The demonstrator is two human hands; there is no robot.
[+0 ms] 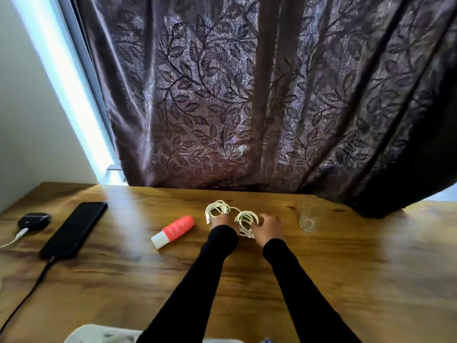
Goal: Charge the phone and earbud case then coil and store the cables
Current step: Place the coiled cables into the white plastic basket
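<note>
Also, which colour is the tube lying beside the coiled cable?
Coral red with a white cap, the tube shows in the head view.

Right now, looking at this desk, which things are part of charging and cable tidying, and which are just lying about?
Part of the job:
- phone, black cable plugged in
- earbud case, white cable plugged in
- white cable coils, held by the left hand and right hand

Just lying about:
- coral tube with white cap
- clear glass
- curtain

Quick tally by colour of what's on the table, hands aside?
Black: 2, phone, earbud case
White: 1, coiled cable
Red: 1, tube
Clear: 1, glass
Total: 5
</note>
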